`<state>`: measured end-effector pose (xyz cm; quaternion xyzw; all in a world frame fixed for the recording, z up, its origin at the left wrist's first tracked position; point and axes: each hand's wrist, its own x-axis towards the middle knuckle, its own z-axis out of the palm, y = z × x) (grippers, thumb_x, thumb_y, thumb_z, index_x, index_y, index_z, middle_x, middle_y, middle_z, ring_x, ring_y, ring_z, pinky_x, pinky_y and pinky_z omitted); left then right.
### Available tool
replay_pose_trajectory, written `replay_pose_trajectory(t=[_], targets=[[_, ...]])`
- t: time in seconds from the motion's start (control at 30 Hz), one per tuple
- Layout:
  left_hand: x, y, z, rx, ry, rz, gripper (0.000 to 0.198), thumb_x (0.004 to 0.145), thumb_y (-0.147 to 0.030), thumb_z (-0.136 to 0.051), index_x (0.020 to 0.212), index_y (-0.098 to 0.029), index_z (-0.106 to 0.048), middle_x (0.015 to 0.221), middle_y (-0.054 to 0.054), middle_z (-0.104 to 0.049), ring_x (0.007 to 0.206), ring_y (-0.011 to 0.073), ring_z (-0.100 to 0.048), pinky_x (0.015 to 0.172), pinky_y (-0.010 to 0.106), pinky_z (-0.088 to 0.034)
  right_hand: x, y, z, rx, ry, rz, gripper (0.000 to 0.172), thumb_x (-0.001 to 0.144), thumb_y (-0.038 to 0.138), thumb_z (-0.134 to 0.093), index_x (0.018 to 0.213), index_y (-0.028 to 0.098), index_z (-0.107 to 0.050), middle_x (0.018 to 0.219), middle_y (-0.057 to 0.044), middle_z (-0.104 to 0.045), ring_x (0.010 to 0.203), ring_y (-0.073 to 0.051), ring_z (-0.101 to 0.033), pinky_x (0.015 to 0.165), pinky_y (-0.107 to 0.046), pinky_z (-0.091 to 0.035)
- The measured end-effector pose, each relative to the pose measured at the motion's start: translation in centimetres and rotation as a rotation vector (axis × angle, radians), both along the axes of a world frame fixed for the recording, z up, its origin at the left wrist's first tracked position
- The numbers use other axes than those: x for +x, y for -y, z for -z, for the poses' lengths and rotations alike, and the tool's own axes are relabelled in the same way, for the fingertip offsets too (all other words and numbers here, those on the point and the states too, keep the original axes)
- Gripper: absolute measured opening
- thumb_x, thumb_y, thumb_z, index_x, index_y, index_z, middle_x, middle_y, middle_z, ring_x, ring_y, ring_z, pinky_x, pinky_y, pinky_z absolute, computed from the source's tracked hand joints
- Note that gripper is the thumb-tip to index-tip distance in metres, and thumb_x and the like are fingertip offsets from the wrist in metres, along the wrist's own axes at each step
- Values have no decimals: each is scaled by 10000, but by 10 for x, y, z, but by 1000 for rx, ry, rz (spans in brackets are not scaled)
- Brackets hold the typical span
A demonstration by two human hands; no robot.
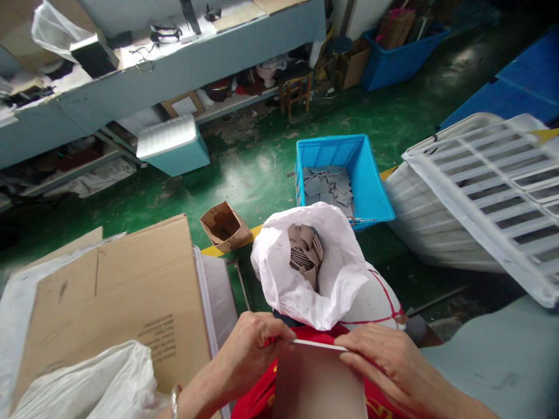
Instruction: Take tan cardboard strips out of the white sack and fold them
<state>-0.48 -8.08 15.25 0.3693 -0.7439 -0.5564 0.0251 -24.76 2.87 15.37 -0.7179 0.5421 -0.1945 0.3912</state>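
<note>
"What's past the fingers point(283, 331)?"
"A big white bag point(338, 276), just ahead."
"And the brown sheet point(321, 384)?"
"Below the fingers, toward the body. Its end is cut off, so I can't tell its long way."
"Which hand's nearer?"
"Neither. Left hand point(251, 338) and right hand point(388, 352) both pinch its top edge."

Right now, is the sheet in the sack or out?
Out. The left hand and right hand grip the sheet at its pale edge, on the near side of the sack.

Glare whitens the green floor point(257, 160), while the upper right corner is dim.
</note>
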Motion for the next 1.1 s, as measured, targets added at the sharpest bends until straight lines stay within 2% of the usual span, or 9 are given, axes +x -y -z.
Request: replay_pose_trajectory(t=[0.1,0.2,0.27,0.37,0.47,0.57,0.77,0.97,1.1], targets=[[-7,1,-5,48,2,-8,192,793,-98,-618,884,-227,-726,777,-23,-706,717,109,-628,645,165,-398,14,13,-3,-40,-86,-46,205,936,236,-550,1124,187,-617,959,-44,-732,806,-220,-664,701,-300,-434],[-14,1,-9,65,3,12,205,799,-84,-610,914,-222,-708,816,-30,-710,736,107,-629,660,161,-395,35,27,-1,1,-209,-149,119,919,150,-534,939,181,-647,834,-30,-729,703,-212,-659,607,-298,-371],[-16,2,-7,27,41,79,152,812,-91,-601,847,-194,-708,785,-14,-701,710,112,-618,634,169,-378,47,32,4,17,-255,-194,157,903,117,-518,807,169,-631,755,-33,-713,638,-201,-642,556,-301,-311],[-15,0,1,-53,104,177,153,853,-137,-578,769,-178,-699,696,4,-664,625,111,-579,563,189,-332,53,30,14,18,-253,-197,146,878,111,-525,775,168,-611,725,-26,-701,595,-180,-616,530,-305,-258],[-12,-4,15,-172,66,249,213,908,-219,-517,787,-185,-690,650,19,-636,598,124,-554,545,214,-307,49,23,21,39,-233,-180,213,946,175,-468,776,183,-596,728,-5,-697,605,-158,-610,533,-301,-257],[-13,-6,25,-255,-35,302,297,941,-224,-419,755,-177,-646,610,22,-596,585,132,-527,577,243,-309,41,16,27,67,-223,-157,269,982,223,-421,772,185,-584,730,-8,-692,621,-154,-607,544,-304,-261],[-15,0,35,-141,-50,271,298,965,-248,-375,776,-183,-596,625,7,-570,604,117,-506,610,242,-317,8,-11,47,154,-130,-90,271,990,212,-418,760,194,-561,733,16,-680,635,-147,-593,593,-306,-276],[-24,6,69,59,109,327,309,977,-320,-386,810,-209,-621,699,0,-616,667,118,-551,621,222,-350,-13,-44,81,194,-5,11,294,988,171,-361,750,195,-531,711,13,-642,609,-144,-553,596,-301,-274],[-55,4,97,-167,151,520,180,947,-334,-461,939,-225,-604,832,11,-653,786,176,-564,681,278,-355,-16,-42,107,206,45,-3,230,933,114,-406,759,197,-532,696,10,-637,594,-146,-535,585,-302,-273]])
